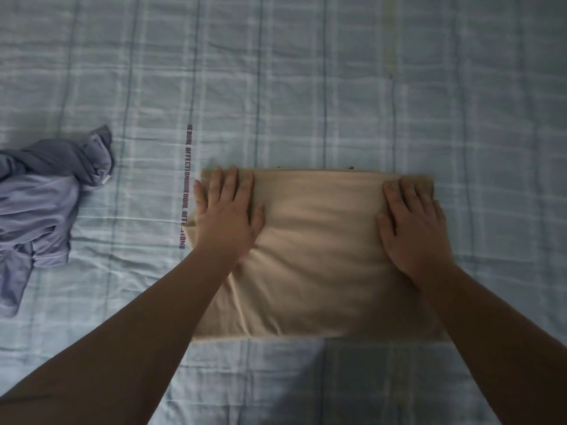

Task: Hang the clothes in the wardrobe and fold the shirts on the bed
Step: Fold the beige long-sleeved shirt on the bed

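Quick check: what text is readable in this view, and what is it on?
"EQUAL AFFECTION": runs along a stripe of the bed sheet, left of the folded beige shirt.
"EQUAL AFFECTION": repeated lower on that stripe, middle letters partly covered by the shirt's edge.
Nothing readable on the shirt or the purple garment.

One cam only on my feed: head-worn, wide-angle, so no 2nd view to overlap w/. It faces fwd and steeply down, almost square onto the bed [306,87], which fills the frame edge to edge. Close range: forearms enter from 7 and 5 o'clock, and the left hand [227,216] and right hand [414,228] sit near centre on the folded beige shirt [319,256]. A crumpled lavender garment [40,210] lies at 9 o'clock, cut off by the frame edge. Sheet stripes bow slightly twd the borders, i.e. lens curvature.
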Action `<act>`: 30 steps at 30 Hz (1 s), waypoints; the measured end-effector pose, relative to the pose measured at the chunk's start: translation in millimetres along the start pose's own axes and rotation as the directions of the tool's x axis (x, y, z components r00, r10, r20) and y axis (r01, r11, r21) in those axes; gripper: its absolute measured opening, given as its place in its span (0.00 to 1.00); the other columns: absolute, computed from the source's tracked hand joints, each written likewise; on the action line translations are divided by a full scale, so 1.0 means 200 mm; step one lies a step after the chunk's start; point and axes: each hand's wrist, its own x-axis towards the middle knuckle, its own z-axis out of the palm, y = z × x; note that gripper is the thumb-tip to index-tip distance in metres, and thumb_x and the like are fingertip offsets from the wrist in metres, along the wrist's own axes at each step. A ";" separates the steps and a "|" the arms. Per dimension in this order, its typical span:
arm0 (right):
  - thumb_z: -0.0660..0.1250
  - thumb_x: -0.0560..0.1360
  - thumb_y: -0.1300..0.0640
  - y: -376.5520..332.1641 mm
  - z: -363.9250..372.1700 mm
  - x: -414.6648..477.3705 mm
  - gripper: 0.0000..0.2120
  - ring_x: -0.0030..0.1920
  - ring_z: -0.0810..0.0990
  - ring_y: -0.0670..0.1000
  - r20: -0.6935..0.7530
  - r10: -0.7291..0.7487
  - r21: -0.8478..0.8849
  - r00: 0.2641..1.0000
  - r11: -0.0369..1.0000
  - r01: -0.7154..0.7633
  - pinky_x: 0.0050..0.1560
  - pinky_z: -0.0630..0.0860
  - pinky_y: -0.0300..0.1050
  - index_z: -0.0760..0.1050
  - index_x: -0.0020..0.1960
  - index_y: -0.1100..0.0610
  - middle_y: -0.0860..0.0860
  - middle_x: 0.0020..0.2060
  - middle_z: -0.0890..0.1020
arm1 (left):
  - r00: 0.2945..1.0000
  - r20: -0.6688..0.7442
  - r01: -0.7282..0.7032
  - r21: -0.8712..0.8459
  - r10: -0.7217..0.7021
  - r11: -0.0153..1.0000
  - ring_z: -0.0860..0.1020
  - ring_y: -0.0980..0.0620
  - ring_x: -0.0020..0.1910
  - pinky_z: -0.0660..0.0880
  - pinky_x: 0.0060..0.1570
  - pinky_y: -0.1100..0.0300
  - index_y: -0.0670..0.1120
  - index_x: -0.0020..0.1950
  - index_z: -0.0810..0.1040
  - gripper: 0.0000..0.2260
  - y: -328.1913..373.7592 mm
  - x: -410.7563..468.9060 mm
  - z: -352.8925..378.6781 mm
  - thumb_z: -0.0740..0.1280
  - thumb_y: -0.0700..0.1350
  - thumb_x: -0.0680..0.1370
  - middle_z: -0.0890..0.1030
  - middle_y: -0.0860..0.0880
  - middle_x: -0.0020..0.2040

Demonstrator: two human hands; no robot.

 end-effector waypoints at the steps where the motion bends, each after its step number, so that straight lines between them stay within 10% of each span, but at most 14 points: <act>1: 0.46 0.80 0.42 0.00 -0.02 0.00 0.30 0.78 0.57 0.60 -0.002 -0.004 0.018 1.000 1.000 0.004 0.76 0.55 0.62 0.58 0.79 0.51 0.56 0.78 0.61 | 0.999 -0.024 -0.041 -0.048 0.040 0.998 0.49 0.43 0.81 0.43 0.77 0.39 0.50 0.80 0.60 0.27 0.05 0.01 -0.02 0.53 0.57 0.82 0.58 0.46 0.81; 7: 0.48 0.78 0.45 0.05 -0.11 -0.17 0.30 0.77 0.61 0.59 -0.022 0.006 0.072 1.000 0.997 -0.005 0.75 0.55 0.63 0.64 0.77 0.54 0.57 0.76 0.66 | 0.857 -0.047 -0.515 -0.140 0.514 0.846 0.58 0.38 0.79 0.56 0.76 0.42 0.44 0.76 0.69 0.23 0.45 0.13 -0.11 0.57 0.49 0.81 0.65 0.41 0.78; 13: 0.61 0.75 0.51 0.15 -0.07 -0.47 0.30 0.75 0.63 0.60 -0.075 0.153 0.222 0.985 0.966 -0.134 0.73 0.60 0.61 0.65 0.76 0.55 0.57 0.75 0.67 | 0.764 0.021 -0.632 -0.173 0.644 0.755 0.68 0.41 0.71 0.65 0.69 0.49 0.44 0.72 0.73 0.18 0.90 0.28 -0.08 0.61 0.44 0.82 0.73 0.43 0.72; 18: 0.71 0.72 0.54 0.22 0.00 -0.68 0.32 0.66 0.71 0.60 0.059 0.451 0.478 0.891 0.771 -0.422 0.67 0.70 0.55 0.66 0.73 0.57 0.58 0.66 0.73 | 0.835 0.173 -0.432 -0.384 0.522 0.816 0.76 0.40 0.52 0.74 0.51 0.46 0.45 0.67 0.71 0.15 1.22 0.29 -0.03 0.62 0.46 0.81 0.72 0.43 0.60; 24: 0.70 0.72 0.45 0.21 0.01 -0.72 0.24 0.56 0.81 0.56 0.315 0.522 0.532 0.793 0.594 -0.603 0.52 0.74 0.47 0.69 0.65 0.50 0.51 0.56 0.81 | 0.923 0.297 -0.173 -0.250 0.246 0.953 0.75 0.41 0.59 0.70 0.50 0.51 0.46 0.69 0.63 0.37 1.46 0.26 0.07 0.65 0.71 0.72 0.74 0.43 0.62; 30: 0.68 0.71 0.49 0.16 -0.03 -0.71 0.17 0.48 0.82 0.52 0.391 0.488 0.594 0.780 0.514 -0.619 0.46 0.75 0.47 0.69 0.58 0.42 0.41 0.46 0.82 | 0.949 0.217 -0.233 -0.016 0.230 0.972 0.74 0.42 0.58 0.73 0.51 0.52 0.40 0.72 0.59 0.36 1.55 0.22 0.13 0.69 0.57 0.73 0.70 0.40 0.63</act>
